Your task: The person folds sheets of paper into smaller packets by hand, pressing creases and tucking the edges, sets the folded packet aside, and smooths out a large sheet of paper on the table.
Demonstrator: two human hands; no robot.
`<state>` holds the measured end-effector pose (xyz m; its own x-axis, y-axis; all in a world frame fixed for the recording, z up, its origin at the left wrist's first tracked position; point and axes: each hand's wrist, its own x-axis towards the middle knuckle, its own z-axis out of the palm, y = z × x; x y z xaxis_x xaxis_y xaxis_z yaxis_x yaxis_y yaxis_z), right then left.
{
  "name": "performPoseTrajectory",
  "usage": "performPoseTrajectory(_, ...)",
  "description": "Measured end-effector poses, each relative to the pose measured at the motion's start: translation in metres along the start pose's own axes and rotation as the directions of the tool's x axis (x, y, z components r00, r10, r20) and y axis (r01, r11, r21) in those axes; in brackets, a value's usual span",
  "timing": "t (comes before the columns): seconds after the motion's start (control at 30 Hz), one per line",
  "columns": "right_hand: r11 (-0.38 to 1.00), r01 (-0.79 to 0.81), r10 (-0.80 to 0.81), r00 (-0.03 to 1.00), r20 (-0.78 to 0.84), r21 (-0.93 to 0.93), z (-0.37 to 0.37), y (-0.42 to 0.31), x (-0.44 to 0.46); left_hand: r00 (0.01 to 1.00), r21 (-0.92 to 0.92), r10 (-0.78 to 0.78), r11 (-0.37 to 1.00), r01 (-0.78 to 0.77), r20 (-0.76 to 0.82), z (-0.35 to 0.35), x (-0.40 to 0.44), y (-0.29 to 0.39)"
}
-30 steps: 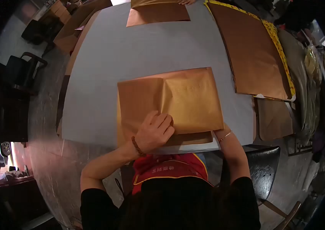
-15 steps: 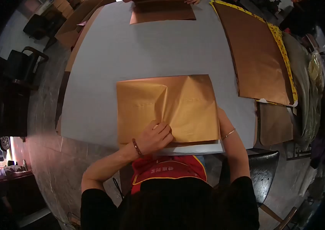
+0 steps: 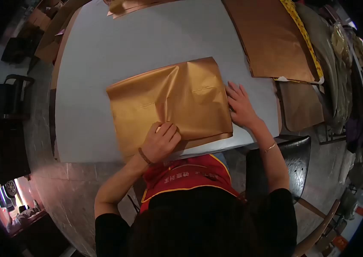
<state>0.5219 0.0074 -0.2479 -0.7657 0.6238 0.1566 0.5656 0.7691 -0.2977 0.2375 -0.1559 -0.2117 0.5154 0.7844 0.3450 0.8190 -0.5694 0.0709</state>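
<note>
A creased gold sheet (image 3: 194,98), folded over with a brown layer showing along its lower right edge, lies near the front of the grey-covered table (image 3: 87,64). My left hand (image 3: 162,139) is closed on the sheet's front edge, pinching it below a crease that runs upward. At the sheet's right edge, my right hand (image 3: 242,107) lies with its fingers apart on the table cover, fingertips beside the edge. Nothing shows in my right hand.
Large brown sheets (image 3: 276,43) with a yellow patterned border lie at the right. More gold sheets (image 3: 134,5) are at the far edge. A black chair (image 3: 295,167) stands right of me, another (image 3: 12,96) at left. Plastic-wrapped items hang at the right.
My right hand has come out from under the gold sheet to its right side. The sheet now lies tilted, its right part folded down over the front. My left hand still grips the front edge.
</note>
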Motion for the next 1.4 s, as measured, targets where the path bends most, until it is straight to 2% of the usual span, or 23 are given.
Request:
performPoseTrajectory(0.13, 0.994, -0.090, 0.091, 0.996, 0.016, -0.057, 0.000, -0.014, -0.027, 1.000, -0.025, 0.009, 1.000, -0.010, -0.026, -0.007, 0.004, 0.008)
performPoseTrajectory(0.2, 0.984, -0.074, 0.069, 0.997, -0.041, -0.160, 0.007, -0.013, -0.029, 0.998, 0.009, 0.055, 0.998, -0.055, 0.002, -0.009, 0.005, 0.013)
performPoseTrajectory(0.33, 0.977, -0.088, 0.079, 0.996, -0.052, -0.196, 0.011, -0.012, -0.029, 0.996, 0.004, 0.087, 0.996, -0.087, 0.031, -0.003, 0.001, 0.023)
performPoseTrajectory(0.43, 0.977, -0.086, 0.077, 0.996, -0.049, -0.194, 0.010, -0.013, -0.029, 0.999, -0.058, 0.023, 0.998, -0.020, 0.042, 0.006, -0.003, 0.026)
performPoseTrajectory(0.53, 0.985, -0.088, 0.081, 0.995, -0.051, -0.148, 0.005, -0.015, -0.029, 1.000, -0.009, -0.002, 1.000, 0.002, 0.024, 0.008, -0.002, 0.024)
performPoseTrajectory(0.6, 0.995, -0.093, 0.094, 0.993, -0.069, 0.019, 0.003, -0.015, -0.032, 0.999, 0.020, -0.044, 0.999, 0.044, -0.004, 0.014, -0.002, 0.020)
performPoseTrajectory(0.73, 0.994, -0.052, 0.062, 0.992, -0.108, 0.096, 0.003, -0.012, -0.044, 0.998, 0.021, -0.056, 0.998, 0.056, -0.009, 0.020, -0.004, 0.016)
performPoseTrajectory(0.8, 0.943, -0.082, 0.141, 0.976, -0.165, 0.321, 0.004, -0.011, -0.047, 0.998, 0.036, -0.061, 0.997, 0.062, -0.011, 0.021, -0.005, 0.016)
performPoseTrajectory(0.83, 0.943, -0.081, 0.141, 0.976, -0.165, 0.322, -0.001, -0.014, -0.046, 0.998, 0.036, -0.061, 0.997, 0.062, -0.010, 0.020, -0.005, 0.017)
performPoseTrajectory(0.9, 0.891, -0.295, 0.316, 0.949, -0.003, 0.345, -0.018, -0.028, -0.046, 0.999, 0.036, -0.050, 0.998, 0.051, -0.005, 0.019, -0.004, 0.018)
performPoseTrajectory(0.93, 0.890, -0.297, 0.317, 0.948, -0.002, 0.346, -0.025, -0.037, -0.043, 0.999, 0.034, -0.050, 0.998, 0.050, -0.003, 0.018, -0.004, 0.019)
performPoseTrajectory(0.97, 0.696, -0.400, 0.433, 0.896, 0.095, 0.596, -0.030, -0.048, -0.037, 0.999, 0.036, -0.050, 0.998, 0.050, -0.003, 0.018, -0.005, 0.020)
performPoseTrajectory(1.0, 0.425, -0.464, 0.506, 0.834, 0.221, 0.777, -0.032, -0.054, -0.034, 0.999, 0.040, -0.050, 0.998, 0.050, -0.004, 0.017, -0.005, 0.020)
performPoseTrajectory(1.07, 0.444, -0.432, 0.495, 0.849, 0.188, 0.785, -0.033, -0.058, -0.032, 0.999, 0.045, -0.054, 0.998, 0.054, 0.001, 0.016, -0.005, 0.022)
performPoseTrajectory(1.13, 0.393, -0.653, 0.480, 0.746, 0.461, 0.647, -0.043, -0.062, -0.030, 0.998, 0.049, -0.061, 0.997, 0.060, 0.006, 0.014, -0.006, 0.024)
performPoseTrajectory(1.23, 0.445, -0.596, 0.445, 0.795, 0.412, 0.669, -0.039, -0.058, -0.039, 0.997, 0.045, -0.076, 0.996, 0.075, 0.014, 0.013, -0.008, 0.025)
performPoseTrajectory(1.4, 0.421, -0.555, 0.447, 0.815, 0.368, 0.718, -0.035, -0.054, -0.052, 0.996, 0.033, -0.085, 0.996, 0.084, 0.019, 0.015, -0.011, 0.022)
